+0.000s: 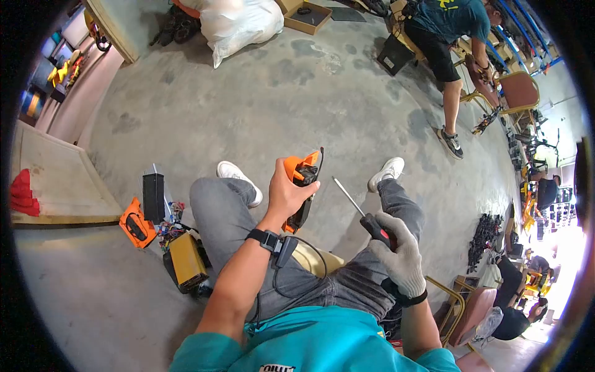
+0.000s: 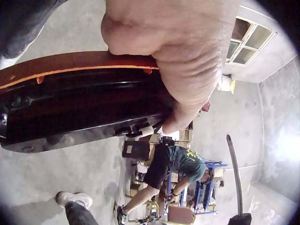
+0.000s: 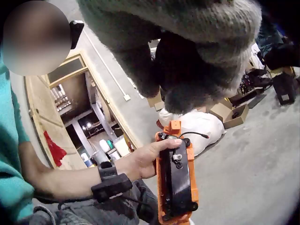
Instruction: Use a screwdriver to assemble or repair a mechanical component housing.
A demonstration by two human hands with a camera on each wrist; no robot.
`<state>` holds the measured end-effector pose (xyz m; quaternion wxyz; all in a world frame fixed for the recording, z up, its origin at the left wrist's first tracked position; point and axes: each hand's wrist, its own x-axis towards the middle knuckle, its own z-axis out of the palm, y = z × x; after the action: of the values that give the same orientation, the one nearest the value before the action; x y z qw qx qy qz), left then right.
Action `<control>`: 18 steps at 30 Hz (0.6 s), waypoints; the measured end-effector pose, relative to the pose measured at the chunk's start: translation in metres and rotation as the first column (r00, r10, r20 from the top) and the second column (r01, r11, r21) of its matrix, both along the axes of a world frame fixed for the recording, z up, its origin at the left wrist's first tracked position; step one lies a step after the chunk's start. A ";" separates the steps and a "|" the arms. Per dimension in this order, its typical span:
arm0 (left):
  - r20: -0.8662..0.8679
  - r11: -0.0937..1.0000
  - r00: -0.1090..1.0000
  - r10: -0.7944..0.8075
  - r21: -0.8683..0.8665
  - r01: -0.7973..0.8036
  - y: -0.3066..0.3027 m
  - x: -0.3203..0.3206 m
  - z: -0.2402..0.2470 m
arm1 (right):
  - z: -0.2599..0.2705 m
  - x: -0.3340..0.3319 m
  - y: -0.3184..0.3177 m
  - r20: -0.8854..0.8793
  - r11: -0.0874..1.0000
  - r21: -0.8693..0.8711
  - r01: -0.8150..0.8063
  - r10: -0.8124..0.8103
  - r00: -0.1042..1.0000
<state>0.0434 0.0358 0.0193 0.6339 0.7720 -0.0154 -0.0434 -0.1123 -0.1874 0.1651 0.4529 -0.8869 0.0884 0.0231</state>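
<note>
My bare left hand (image 1: 289, 193) grips an orange-and-black plastic housing (image 1: 302, 214) above my lap. In the right wrist view, the housing (image 3: 177, 187) is a long black piece set in an orange shell, with a short black cable at its top end. My left thumb presses on the black face near that end. In my right hand (image 1: 401, 255), which wears a pale knitted glove, I hold a screwdriver (image 1: 374, 227) by its dark handle with a red patch. Its shaft points up and left, with the tip apart from the housing.
On the floor to my left lie another orange shell (image 1: 137, 223), a black box (image 1: 153, 197), tangled wires and a yellow-and-black block (image 1: 188, 260). A white sack (image 1: 242, 28) and an open carton (image 1: 307, 17) stand ahead. Another person (image 1: 447, 37) bends over a chair at the right.
</note>
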 end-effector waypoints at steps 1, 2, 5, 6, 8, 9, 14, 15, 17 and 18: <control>-0.005 1.000 1.000 0.002 0.003 -0.002 0.000 -0.001 0.002 | 0.001 -0.003 0.003 0.036 0.999 -0.013 0.044 -0.044 0.998; -0.051 0.999 0.999 0.001 0.044 0.001 0.000 -0.001 0.003 | -0.003 -0.005 0.002 0.015 0.999 0.004 0.049 -0.049 0.999; -0.064 0.997 0.998 0.005 0.082 0.000 -0.001 0.000 0.000 | -0.011 -0.006 0.002 0.047 1.000 -0.012 -0.012 0.012 0.999; -0.038 0.997 0.999 0.006 0.081 -0.003 -0.001 -0.001 -0.003 | -0.013 -0.007 0.002 0.046 1.000 -0.011 -0.009 0.010 0.999; -0.001 0.997 1.000 0.008 0.078 -0.008 -0.001 -0.004 -0.010 | -0.016 -0.006 0.005 0.105 0.999 0.001 -0.047 0.047 0.993; 0.040 0.997 0.999 0.012 0.072 -0.015 -0.001 -0.002 -0.007 | -0.014 -0.002 0.006 0.109 0.999 0.000 -0.047 0.047 0.993; -0.026 0.996 1.000 -0.001 0.089 0.003 -0.002 -0.003 0.000 | -0.016 0.000 0.010 0.121 0.999 -0.019 -0.050 0.052 0.991; -0.026 0.997 1.000 -0.013 0.078 0.015 -0.002 -0.003 0.001 | -0.016 0.000 0.010 0.118 0.998 -0.018 -0.053 0.054 0.992; -0.010 0.997 1.000 -0.016 0.080 0.016 -0.001 -0.003 -0.004 | -0.017 0.001 0.010 0.117 0.998 -0.040 -0.056 0.060 0.991; 0.008 0.997 1.000 -0.021 0.081 0.020 -0.002 -0.003 -0.005 | -0.017 0.001 0.009 0.117 0.998 -0.041 -0.055 0.059 0.991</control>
<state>0.0405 0.0337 0.0140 0.6017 0.7970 -0.0242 -0.0471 -0.1115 -0.1780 0.1483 0.4399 -0.8971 0.0366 -0.0182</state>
